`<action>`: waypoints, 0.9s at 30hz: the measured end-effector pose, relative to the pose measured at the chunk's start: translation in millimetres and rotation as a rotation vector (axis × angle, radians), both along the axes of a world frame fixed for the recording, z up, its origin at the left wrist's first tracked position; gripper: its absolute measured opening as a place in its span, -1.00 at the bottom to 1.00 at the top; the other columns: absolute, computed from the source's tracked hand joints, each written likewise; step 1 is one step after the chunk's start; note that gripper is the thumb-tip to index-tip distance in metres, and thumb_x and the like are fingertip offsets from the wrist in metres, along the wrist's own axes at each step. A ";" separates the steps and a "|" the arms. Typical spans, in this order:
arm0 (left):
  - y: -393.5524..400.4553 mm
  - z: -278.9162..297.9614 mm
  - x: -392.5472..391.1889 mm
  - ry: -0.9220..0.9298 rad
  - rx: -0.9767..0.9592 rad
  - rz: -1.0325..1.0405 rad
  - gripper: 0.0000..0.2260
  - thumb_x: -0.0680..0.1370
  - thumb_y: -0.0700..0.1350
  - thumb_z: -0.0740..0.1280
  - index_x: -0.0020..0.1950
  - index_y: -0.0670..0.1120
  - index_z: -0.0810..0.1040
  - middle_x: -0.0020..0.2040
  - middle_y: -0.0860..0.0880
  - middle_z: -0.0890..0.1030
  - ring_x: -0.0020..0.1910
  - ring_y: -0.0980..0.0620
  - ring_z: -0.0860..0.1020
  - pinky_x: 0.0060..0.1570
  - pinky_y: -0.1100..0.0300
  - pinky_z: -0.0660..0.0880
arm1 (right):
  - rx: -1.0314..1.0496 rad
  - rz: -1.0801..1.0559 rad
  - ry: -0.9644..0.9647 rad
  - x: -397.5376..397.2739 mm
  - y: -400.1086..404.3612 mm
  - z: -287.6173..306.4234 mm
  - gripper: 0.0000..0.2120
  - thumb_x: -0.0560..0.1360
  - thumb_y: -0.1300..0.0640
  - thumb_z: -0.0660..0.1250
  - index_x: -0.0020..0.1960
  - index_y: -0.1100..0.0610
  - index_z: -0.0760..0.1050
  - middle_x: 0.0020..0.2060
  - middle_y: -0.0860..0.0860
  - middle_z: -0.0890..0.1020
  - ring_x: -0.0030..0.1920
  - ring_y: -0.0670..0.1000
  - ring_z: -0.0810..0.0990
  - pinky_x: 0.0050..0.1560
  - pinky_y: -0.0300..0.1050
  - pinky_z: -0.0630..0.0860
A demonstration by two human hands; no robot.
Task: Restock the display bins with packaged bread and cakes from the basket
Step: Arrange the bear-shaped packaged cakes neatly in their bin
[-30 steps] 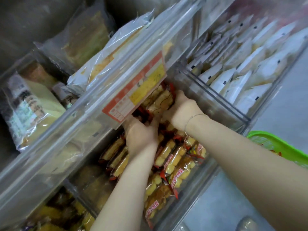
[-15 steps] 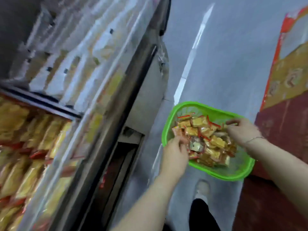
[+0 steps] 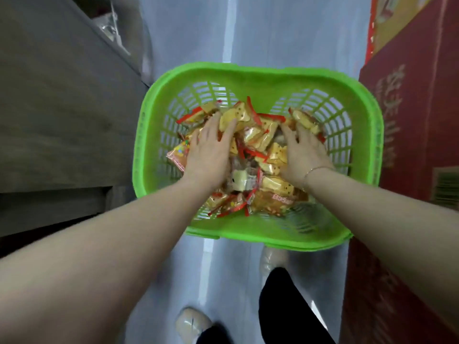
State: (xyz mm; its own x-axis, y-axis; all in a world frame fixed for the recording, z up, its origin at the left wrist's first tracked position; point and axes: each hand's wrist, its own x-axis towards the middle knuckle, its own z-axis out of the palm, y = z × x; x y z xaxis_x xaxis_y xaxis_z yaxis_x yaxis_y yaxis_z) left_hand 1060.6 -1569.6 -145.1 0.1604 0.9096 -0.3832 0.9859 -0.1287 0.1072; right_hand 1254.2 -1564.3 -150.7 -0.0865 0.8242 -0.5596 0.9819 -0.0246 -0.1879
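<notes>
Where the pale floor [image 3: 285, 33] runs between a grey cabinet side [image 3: 62, 108] on the left and red printed cartons [image 3: 409, 145] on the right, a green slatted basket [image 3: 248, 73] sits with its long axis running left to right across the view, its open mouth facing up toward the camera. Inside it lies a loose heap of packaged cakes [image 3: 258, 137], small clear wrappers with red sealed ends over yellow pieces, lying at all angles with no common direction; one near the far wall points its red end up and away. The left hand [image 3: 211, 150] rests palm down on the left part of the heap, fingers fairly straight and spread, their tips reaching toward the basket's far wall. The right hand [image 3: 303, 152] lies palm down on the right part, fingers spread and slightly bent over the packets; a thin bracelet [image 3: 313, 170] crosses its wrist. Neither hand plainly closes round a packet, though the undersides of the fingers are hidden. Both forearms cover the near side of the heap, and the basket's near rim is blurred. The print on the wrappers and cartons is too soft to read. Below the basket a pale shoe [image 3: 191, 324] and a dark trouser leg [image 3: 285, 306] are cut off by the lower edge.
</notes>
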 end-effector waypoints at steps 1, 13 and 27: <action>11.1 -8.2 0.5 0.016 -0.003 -0.027 -0.20 0.51 -0.14 0.35 0.57 0.02 -0.11 0.57 -0.21 -0.06 0.54 -0.16 0.00 0.46 -0.11 0.07 | 0.031 0.051 0.002 -1.1 5.9 -8.8 -0.09 0.38 0.10 0.44 0.52 0.01 -0.09 0.51 0.16 0.02 0.49 0.20 0.06 0.46 0.11 0.11; 51.6 -42.7 5.5 -0.046 -0.291 0.092 0.09 0.31 0.14 0.55 0.56 -0.03 -0.15 0.42 -0.30 0.19 0.41 -0.29 0.20 0.33 -0.12 0.26 | -0.232 -0.063 -0.027 -35.3 60.3 -47.0 -0.26 0.32 -0.21 0.35 0.43 -0.08 0.21 0.41 0.12 0.12 0.28 0.30 0.38 0.14 0.07 0.38; 30.0 -30.6 -18.3 -0.152 -0.394 0.169 0.13 0.36 0.09 0.51 0.49 0.14 -0.40 0.33 -0.29 0.41 0.19 -0.30 0.49 0.16 -0.09 0.45 | -0.132 -0.422 0.308 -61.7 49.8 -44.3 -0.61 0.26 -0.01 0.57 -0.05 0.05 0.45 0.29 0.15 0.31 0.22 0.21 0.43 0.19 -0.04 0.41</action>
State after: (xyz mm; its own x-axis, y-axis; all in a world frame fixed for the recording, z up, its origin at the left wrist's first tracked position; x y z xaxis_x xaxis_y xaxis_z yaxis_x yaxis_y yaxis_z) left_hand 1042.3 -1539.6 -175.7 0.1034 0.7173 -0.6891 0.9588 0.1124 0.2609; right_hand 1192.5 -1514.5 -195.0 0.0604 0.7472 -0.6619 0.7814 -0.4480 -0.4344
